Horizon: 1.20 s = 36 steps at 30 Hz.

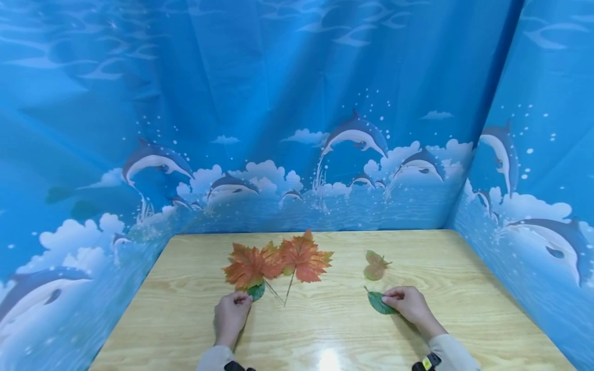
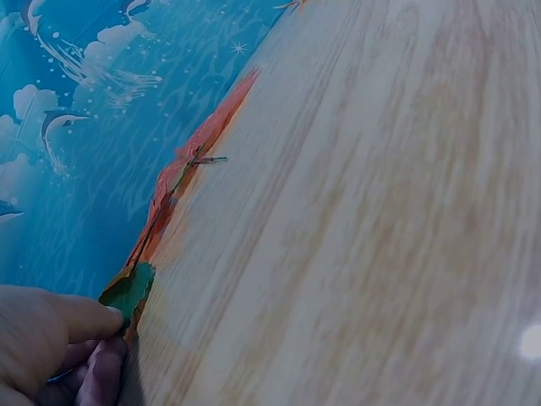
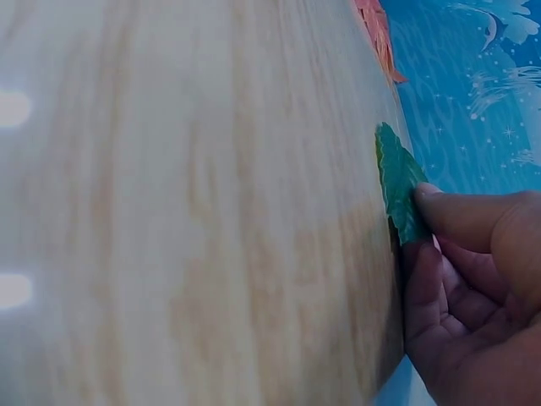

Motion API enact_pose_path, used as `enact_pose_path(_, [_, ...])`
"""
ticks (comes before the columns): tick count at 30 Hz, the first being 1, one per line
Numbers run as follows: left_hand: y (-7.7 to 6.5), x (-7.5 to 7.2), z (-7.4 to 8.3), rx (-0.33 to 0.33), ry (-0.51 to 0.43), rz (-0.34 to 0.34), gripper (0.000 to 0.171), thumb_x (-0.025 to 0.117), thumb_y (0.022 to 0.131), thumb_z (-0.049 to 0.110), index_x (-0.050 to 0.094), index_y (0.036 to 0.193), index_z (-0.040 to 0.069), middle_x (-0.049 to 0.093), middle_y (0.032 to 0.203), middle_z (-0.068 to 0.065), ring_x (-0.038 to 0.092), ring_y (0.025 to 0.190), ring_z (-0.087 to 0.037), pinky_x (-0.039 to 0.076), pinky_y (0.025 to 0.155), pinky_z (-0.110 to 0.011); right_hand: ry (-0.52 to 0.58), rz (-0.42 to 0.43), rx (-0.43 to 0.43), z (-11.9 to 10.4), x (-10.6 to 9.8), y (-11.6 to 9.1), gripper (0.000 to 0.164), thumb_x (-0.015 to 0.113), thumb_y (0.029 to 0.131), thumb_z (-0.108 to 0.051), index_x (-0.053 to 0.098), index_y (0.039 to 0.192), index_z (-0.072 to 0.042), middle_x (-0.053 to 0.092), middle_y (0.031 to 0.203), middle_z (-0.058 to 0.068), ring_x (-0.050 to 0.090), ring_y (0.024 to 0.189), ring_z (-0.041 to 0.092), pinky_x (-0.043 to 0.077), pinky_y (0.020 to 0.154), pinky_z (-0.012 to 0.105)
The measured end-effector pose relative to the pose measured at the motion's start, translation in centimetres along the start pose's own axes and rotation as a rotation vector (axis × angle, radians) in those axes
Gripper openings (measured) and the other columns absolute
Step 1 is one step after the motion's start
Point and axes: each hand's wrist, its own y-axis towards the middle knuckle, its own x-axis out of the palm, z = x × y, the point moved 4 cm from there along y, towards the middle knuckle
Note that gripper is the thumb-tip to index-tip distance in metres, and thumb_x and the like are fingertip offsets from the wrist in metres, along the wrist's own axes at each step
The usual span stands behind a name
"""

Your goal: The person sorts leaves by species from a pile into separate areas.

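Observation:
My left hand [image 1: 231, 315] pinches a green leaf [image 1: 257, 291] between thumb and fingers, at the lower edge of the orange-red maple leaves. In the left wrist view that green leaf [image 2: 128, 289] stands partly in front of the red foliage, its near end hidden by the thumb. My right hand [image 1: 409, 304] pinches a second green leaf [image 1: 380, 303] by its right end, its short stem pointing up and left. The right wrist view has this toothed leaf [image 3: 399, 182] between thumb and fingertips, close over the table. Just beyond it lies a small orange-green leaf [image 1: 376, 265].
Two large maple leaves, one on the left [image 1: 250, 265] and one on the right [image 1: 306, 256], overlap near the table's far side, thin stems toward me. The wooden table [image 1: 320, 330] meets a blue dolphin-printed curtain [image 1: 287, 103] at the back and sides.

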Motion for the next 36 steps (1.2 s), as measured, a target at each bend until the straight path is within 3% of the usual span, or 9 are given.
enact_pose_path(15, [0.0,-0.3,0.0,0.025,-0.004,-0.036,0.01,0.074,0.08,0.018,0.075,0.079,0.008,0.067,0.071,0.0,0.059,0.065,-0.013,0.047,0.06,-0.032,-0.016,0.009,0.006,0.2,0.2,0.2,0.014,0.072,0.084,-0.013,0.072,0.092,-0.001,0.07,0.085,0.004,0.06,0.076,0.013,0.047,0.067,0.028])
enact_pose_path(26, [-1.7,-1.9,0.1,0.031,-0.026,-0.088,0.011,0.074,0.079,0.017,0.073,0.079,0.006,0.066,0.068,0.001,0.057,0.062,-0.01,0.045,0.059,-0.028,-0.002,0.009,0.007,0.2,0.1,0.1,0.013,0.072,0.084,-0.012,0.072,0.091,-0.001,0.069,0.083,0.003,0.059,0.075,0.012,0.047,0.067,0.027])
enact_pose_path(31, [-2.2,-3.1,1.6,0.09,-0.043,-0.098,0.009,0.076,0.078,0.014,0.074,0.079,0.006,0.068,0.069,0.001,0.058,0.062,-0.009,0.046,0.06,-0.026,0.015,0.007,0.008,0.2,0.1,0.0,0.012,0.072,0.084,-0.011,0.072,0.091,-0.001,0.069,0.082,0.003,0.059,0.075,0.012,0.047,0.066,0.027])
enact_pose_path(36, [-2.5,-3.7,4.7,0.143,-0.067,-0.136,0.008,0.076,0.078,0.013,0.074,0.08,0.006,0.068,0.07,0.001,0.058,0.062,-0.008,0.047,0.057,-0.023,0.022,0.013,0.0,0.3,0.2,0.1,0.013,0.072,0.083,-0.011,0.072,0.09,-0.001,0.069,0.083,0.004,0.059,0.075,0.012,0.047,0.066,0.026])
